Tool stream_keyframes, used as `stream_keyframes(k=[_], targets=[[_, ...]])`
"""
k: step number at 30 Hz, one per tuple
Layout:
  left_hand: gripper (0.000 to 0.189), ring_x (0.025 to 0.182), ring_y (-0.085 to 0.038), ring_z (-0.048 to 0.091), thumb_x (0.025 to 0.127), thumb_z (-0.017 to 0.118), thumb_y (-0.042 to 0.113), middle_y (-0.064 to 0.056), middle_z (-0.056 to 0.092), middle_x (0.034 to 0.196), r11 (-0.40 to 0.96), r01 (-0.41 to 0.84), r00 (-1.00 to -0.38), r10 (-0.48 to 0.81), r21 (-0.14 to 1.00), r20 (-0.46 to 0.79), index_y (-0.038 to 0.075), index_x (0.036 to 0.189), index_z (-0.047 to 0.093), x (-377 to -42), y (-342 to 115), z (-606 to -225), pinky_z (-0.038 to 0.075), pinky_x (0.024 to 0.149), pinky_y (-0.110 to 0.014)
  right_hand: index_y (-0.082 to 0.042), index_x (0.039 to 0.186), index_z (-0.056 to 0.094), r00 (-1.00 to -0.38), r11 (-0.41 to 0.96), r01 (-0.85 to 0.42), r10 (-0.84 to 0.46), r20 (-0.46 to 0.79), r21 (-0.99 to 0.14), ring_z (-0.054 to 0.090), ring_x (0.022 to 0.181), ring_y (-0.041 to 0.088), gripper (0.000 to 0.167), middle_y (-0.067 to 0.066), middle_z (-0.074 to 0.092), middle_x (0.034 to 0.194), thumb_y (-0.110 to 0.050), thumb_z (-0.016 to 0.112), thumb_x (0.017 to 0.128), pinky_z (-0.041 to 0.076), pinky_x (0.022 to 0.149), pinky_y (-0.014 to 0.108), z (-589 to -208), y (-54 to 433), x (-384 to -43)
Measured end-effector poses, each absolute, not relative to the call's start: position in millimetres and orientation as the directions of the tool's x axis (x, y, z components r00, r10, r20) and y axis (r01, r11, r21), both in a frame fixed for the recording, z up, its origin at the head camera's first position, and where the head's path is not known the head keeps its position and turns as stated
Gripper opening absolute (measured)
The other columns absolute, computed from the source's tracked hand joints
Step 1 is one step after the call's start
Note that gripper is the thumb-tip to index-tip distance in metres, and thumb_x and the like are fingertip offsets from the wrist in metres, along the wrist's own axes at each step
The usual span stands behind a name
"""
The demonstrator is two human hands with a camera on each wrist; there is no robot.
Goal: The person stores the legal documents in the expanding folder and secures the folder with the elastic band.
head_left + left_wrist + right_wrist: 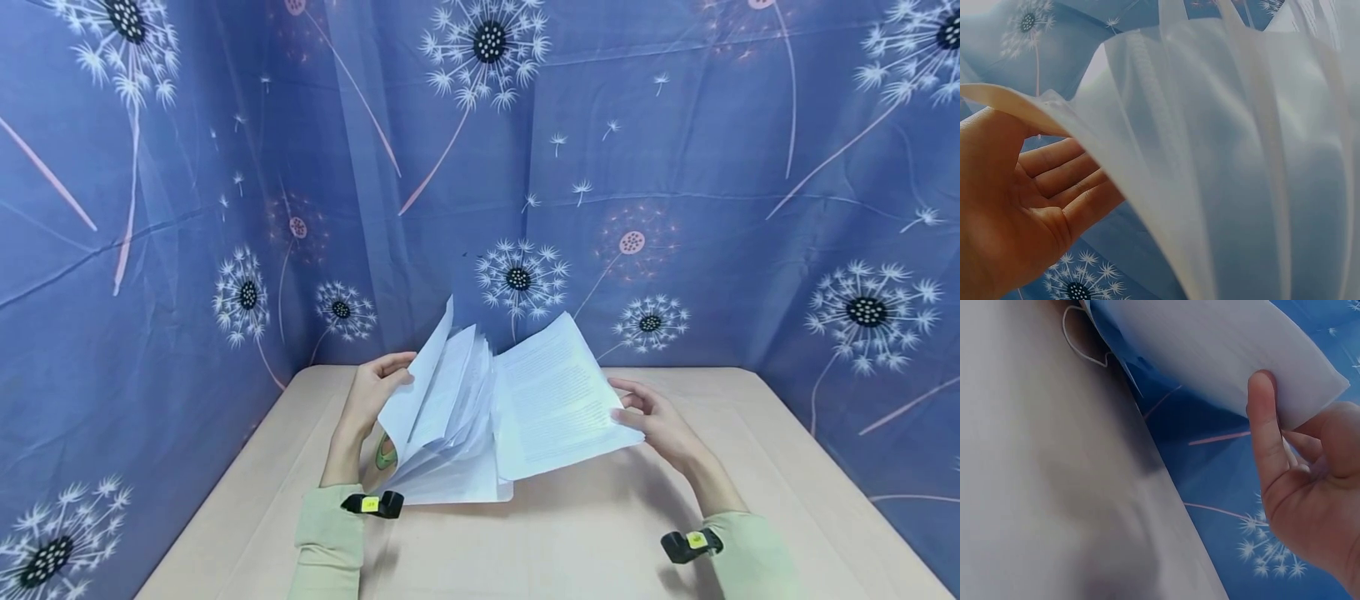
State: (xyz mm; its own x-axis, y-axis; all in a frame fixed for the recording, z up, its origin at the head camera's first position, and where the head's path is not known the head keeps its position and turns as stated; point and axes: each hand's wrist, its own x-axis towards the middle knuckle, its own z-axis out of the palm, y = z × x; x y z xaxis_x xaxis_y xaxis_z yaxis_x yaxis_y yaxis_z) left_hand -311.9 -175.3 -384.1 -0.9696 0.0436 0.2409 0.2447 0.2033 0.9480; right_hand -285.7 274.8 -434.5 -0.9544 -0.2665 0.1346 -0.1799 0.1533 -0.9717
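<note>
An opened folder of clear plastic sleeves (1235, 156) with white sheets inside is held up over the table, its pages fanned out. On the left, my left hand (372, 395) holds the edge of the cover and several sleeves between thumb and fingers. Toward the right, a sheet with printed lines (558, 400) tilts upward. My right hand (660, 421) pinches its outer edge, and in the right wrist view the thumb (1263, 403) lies against the white surface. Fingers of the left hand are partly hidden behind the cover.
Beneath is a pale table (570, 542). A green curved thing (386, 452), partly hidden, shows behind the folder's left side. A thin white loop (1085, 356) appears in the right wrist view. Blue curtains (450, 208) with dandelion prints stand behind and at both sides.
</note>
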Motion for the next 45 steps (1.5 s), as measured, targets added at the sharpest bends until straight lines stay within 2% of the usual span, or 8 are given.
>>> stream_keyframes(k=[10,18,26,29,36,45], targets=[[0.037,0.098,-0.008,0.066,0.095,0.058,0.009,-0.017,0.067,0.127,0.211,0.240,-0.971,0.043,0.947,0.237,0.004,0.130,0.064,-312,-175,-386,0.047,0.103,-0.042,0.004,0.154,0.025,-0.962,0.074,-0.103,-0.262,0.081,-0.992,0.068,0.089,0.011,0.068,0.007,0.061,0.105,-0.005,0.060,0.096,0.060,0.074,0.030,-434,272,-289],[0.040,0.107,-0.017,0.065,0.093,0.059,0.008,-0.018,0.067,0.128,0.206,0.248,-0.969,0.047,0.946,0.244,-0.001,0.132,0.062,-312,-175,-383,0.046,0.104,-0.043,0.005,0.154,0.023,-0.944,-0.022,-0.065,-0.322,0.069,-0.998,0.072,0.088,0.015,0.069,0.007,0.066,0.111,-0.006,0.060,0.097,0.060,0.068,0.031,-430,276,-290],[0.038,0.095,-0.008,0.066,0.094,0.058,0.009,-0.019,0.067,0.126,0.218,0.247,-0.969,0.047,0.944,0.243,0.001,0.131,0.063,-311,-175,-384,0.047,0.102,-0.042,0.003,0.155,0.020,-0.945,-0.054,-0.004,-0.327,0.022,-0.999,0.072,0.085,0.013,0.069,0.005,0.067,0.109,-0.006,0.058,0.098,0.059,0.064,0.025,-427,277,-289],[0.040,0.101,-0.010,0.066,0.093,0.059,0.008,-0.019,0.067,0.127,0.210,0.245,-0.969,0.047,0.947,0.241,0.000,0.132,0.062,-312,-175,-385,0.047,0.103,-0.042,0.002,0.156,0.020,-0.947,-0.048,0.008,-0.320,0.008,-0.999,0.071,0.085,0.013,0.069,0.004,0.066,0.109,-0.006,0.058,0.098,0.058,0.065,0.025,-426,278,-289],[0.042,0.121,-0.027,0.060,0.090,0.060,0.006,-0.018,0.066,0.129,0.194,0.237,-0.971,0.042,0.952,0.234,0.000,0.132,0.062,-312,-175,-383,0.045,0.106,-0.044,0.001,0.157,0.017,-0.946,-0.049,0.024,-0.324,-0.007,-0.998,0.071,0.086,0.013,0.071,0.005,0.064,0.111,-0.006,0.058,0.099,0.058,0.066,0.025,-424,280,-289],[0.040,0.118,-0.025,0.062,0.090,0.060,0.006,-0.017,0.066,0.129,0.196,0.239,-0.971,0.037,0.951,0.236,0.003,0.130,0.065,-313,-175,-384,0.047,0.103,-0.041,0.001,0.155,0.019,-0.949,-0.067,0.028,-0.316,-0.005,-0.997,0.072,0.086,0.013,0.069,0.004,0.066,0.110,-0.005,0.057,0.099,0.059,0.066,0.024,-425,283,-288]])
